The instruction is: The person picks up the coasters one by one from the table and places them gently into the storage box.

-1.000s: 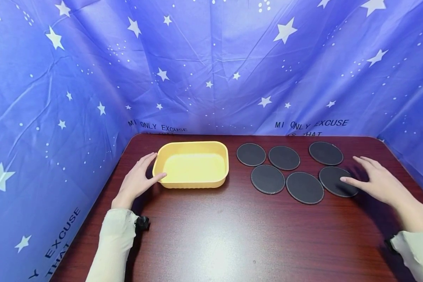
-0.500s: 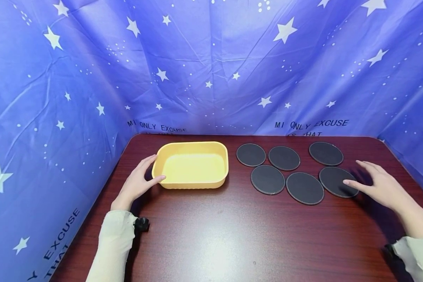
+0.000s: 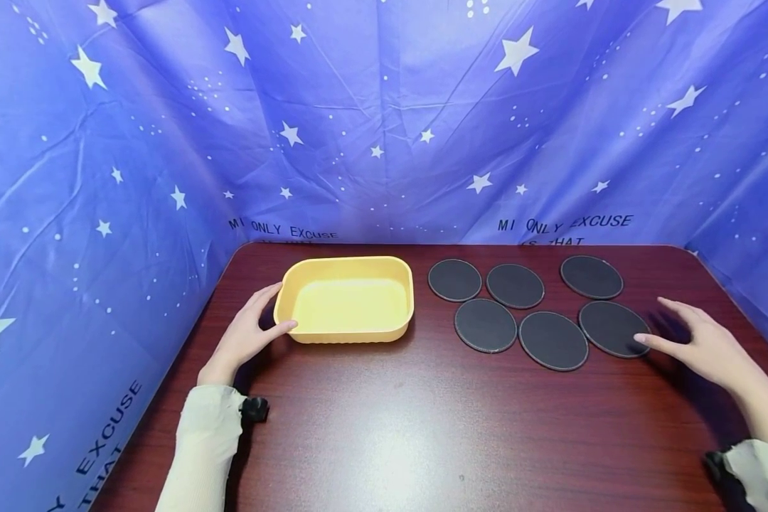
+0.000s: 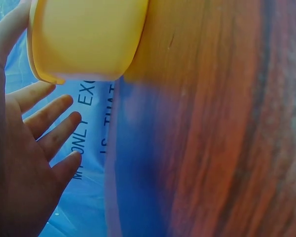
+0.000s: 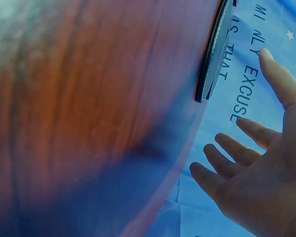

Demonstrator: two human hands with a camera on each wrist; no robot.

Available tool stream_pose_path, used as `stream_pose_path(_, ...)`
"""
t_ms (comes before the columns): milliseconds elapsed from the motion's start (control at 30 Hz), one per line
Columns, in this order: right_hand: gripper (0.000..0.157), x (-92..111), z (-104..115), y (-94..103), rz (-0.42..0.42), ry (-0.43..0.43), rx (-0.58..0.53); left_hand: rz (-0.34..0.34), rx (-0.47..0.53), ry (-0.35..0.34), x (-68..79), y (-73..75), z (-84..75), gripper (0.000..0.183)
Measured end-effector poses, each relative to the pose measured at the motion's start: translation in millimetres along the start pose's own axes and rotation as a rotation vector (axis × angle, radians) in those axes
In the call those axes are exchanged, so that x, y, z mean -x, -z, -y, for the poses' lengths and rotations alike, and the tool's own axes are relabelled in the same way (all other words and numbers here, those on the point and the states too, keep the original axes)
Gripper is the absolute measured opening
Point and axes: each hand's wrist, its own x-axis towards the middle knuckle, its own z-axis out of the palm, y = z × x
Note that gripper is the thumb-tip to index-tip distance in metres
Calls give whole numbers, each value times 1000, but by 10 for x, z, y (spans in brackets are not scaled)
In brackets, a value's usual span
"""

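A yellow rectangular tub stands on the table at the left of the head view. My left hand is at its left end, fingers fairly straight, thumb by the near corner; whether it touches is hard to tell. In the left wrist view, the fingers spread beside the tub. Several round black coasters with stitched edges lie flat to the right, such as the front right coaster. My right hand hovers at that coaster's right side, holding nothing. The right wrist view shows its fingers spread below the coasters.
The dark red wooden table has a bright glare spot in front. A blue star-printed cloth hangs behind and at the sides. A black wrist strap piece sits at the left cuff.
My right hand has drifted right and a little nearer, uncovering more of the front right coaster. The left hand keeps its place by the tub. The head view has shifted slightly.
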Motion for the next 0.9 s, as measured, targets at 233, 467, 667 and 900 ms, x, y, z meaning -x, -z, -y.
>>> stream_pose_path(233, 91, 55, 0, 21, 49, -61, -21, -17, 14, -14, 4, 11, -6, 86)
stream_pose_path(467, 92, 85, 5, -4, 99, -114, -73, -3, 25, -7, -7, 17, -1, 86)
stream_pose_path(667, 82, 91, -48, -19, 58, -66, -181, 18, 28, 11, -6, 14, 1, 87)
stream_pose_path(900, 78, 75, -21, -64, 64, -61, -241, 19, 43, 12, -4, 13, 3, 87)
